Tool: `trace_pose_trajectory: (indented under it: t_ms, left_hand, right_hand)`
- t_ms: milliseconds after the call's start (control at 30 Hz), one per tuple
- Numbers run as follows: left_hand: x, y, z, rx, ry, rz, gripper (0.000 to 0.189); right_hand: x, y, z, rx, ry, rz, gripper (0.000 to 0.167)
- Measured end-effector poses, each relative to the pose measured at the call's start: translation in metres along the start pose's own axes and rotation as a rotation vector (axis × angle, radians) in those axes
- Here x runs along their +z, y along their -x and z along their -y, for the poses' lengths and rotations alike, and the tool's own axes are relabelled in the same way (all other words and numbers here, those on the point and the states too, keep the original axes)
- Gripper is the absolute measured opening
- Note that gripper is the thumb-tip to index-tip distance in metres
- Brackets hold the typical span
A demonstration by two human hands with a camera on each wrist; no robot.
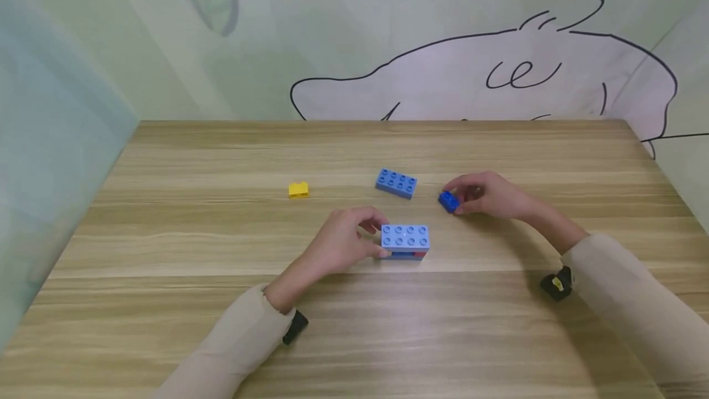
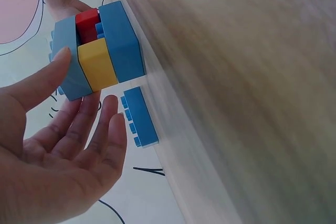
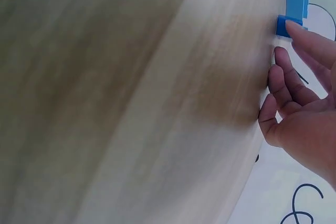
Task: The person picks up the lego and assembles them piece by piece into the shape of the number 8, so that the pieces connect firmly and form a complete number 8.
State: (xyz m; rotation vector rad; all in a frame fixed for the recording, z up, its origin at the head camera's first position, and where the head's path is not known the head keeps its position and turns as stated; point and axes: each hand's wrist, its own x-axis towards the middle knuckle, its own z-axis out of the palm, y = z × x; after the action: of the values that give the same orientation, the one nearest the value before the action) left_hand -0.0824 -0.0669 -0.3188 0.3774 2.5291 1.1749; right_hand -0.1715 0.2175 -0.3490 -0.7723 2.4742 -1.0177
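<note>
A block of toy bricks stands on the table, and my left hand holds it at its left end. The left wrist view shows the thumb against its light blue top brick. Between that and the blue bottom brick sit a yellow brick and a red brick. Farther right, my right hand pinches a small dark blue brick by thumb and fingers, close over the wood. In the right wrist view the thumb lies on this small brick.
Behind the block lies a long blue brick, studs up. A yellow brick lies to the left of it. The wooden table ends at the back against a wall with line drawings.
</note>
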Motion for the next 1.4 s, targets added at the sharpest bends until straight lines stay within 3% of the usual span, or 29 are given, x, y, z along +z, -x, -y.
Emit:
trace_pose_trajectory:
  t_ms: [300, 633, 1000, 1400]
  left_hand:
    - [0.000, 0.001, 0.000, 0.001, -0.003, 0.004, 0.036]
    - [0.001, 0.001, 0.001, 0.002, 0.010, -0.001, 0.034]
    - [0.001, 0.000, 0.001, 0.010, 0.017, -0.002, 0.034]
    - [0.001, -0.001, 0.001, 0.003, 0.012, -0.010, 0.034]
  right_hand:
    - [0.003, 0.015, 0.028, 0.038, 0.014, -0.019, 0.034]
    - [0.023, 0.032, 0.072, -0.115, 0.042, -0.070, 0.033]
    - [0.042, 0.038, 0.079, -0.184, 0.073, -0.151, 0.035]
    - [0.044, 0.036, 0.078, -0.216, 0.038, -0.146, 0.031]
